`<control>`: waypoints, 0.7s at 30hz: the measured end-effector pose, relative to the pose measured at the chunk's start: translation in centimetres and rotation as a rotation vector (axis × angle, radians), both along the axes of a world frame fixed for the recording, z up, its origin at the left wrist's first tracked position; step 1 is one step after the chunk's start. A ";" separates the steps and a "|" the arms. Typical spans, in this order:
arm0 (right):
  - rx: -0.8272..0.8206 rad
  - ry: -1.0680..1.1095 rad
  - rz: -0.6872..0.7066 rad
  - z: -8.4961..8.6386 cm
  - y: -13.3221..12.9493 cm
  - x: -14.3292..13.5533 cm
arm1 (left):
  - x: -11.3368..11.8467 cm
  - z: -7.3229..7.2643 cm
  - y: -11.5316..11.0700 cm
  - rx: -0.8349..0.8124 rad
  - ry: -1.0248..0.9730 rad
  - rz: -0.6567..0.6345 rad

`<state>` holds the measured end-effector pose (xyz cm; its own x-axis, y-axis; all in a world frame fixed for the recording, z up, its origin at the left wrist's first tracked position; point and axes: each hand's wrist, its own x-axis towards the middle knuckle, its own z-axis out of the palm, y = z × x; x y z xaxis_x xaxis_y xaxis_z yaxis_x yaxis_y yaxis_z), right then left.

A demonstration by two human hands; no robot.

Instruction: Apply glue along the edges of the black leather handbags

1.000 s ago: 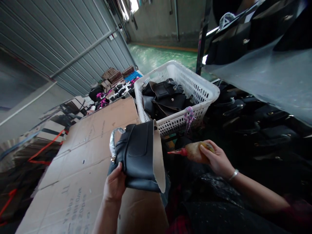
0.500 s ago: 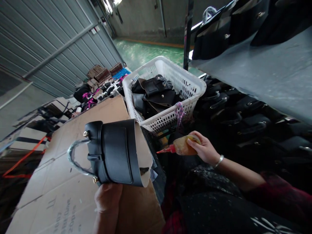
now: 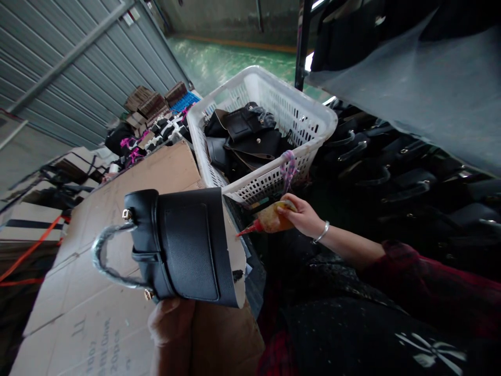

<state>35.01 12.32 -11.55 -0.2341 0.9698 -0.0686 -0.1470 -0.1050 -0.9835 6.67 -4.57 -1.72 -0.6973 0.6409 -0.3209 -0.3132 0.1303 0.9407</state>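
Observation:
A black handbag (image 3: 183, 245) lies tilted on its side, its plastic-wrapped handle (image 3: 102, 256) pointing left and its open, beige-lined end facing right. My left hand (image 3: 172, 318) holds it from below; the fingers are partly hidden behind the bag. My right hand (image 3: 303, 214) is closed around a squeeze bottle (image 3: 274, 218) of yellowish glue-like liquid with a red pointed nozzle. The nozzle tip is at the beige edge of the bag's open end; whether it touches, I cannot tell. A dark patch shows at the lower part of that edge.
A cardboard sheet (image 3: 90, 282) covers the work surface beneath the bag. Behind stands a white plastic basket (image 3: 270, 180) with black bag pieces inside. Rows of black bags (image 3: 407, 183) fill the right side, below a plastic-covered shelf (image 3: 442, 94). Stacked goods (image 3: 148, 109) lie at the back left.
My right hand has brought the bottle leftward and slightly up, so its nozzle is now at the bag's open edge. The bag remains in my left hand, and the view has shifted slightly.

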 end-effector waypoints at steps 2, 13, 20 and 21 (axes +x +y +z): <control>-0.007 -0.002 0.023 -0.3 -0.1 0.0 | 0.2 0.1 0.2 -0.013 -0.021 0.044; -0.100 0.037 0.154 -0.6 -1.4 1.1 | 0.6 0.3 0.2 -0.015 -0.028 0.060; -0.019 0.042 -0.060 -0.8 0.6 -0.3 | 0.7 0.3 0.4 -0.026 0.001 0.065; -0.024 0.048 -0.059 -0.9 0.7 -0.6 | 0.7 0.4 0.5 -0.036 -0.002 0.076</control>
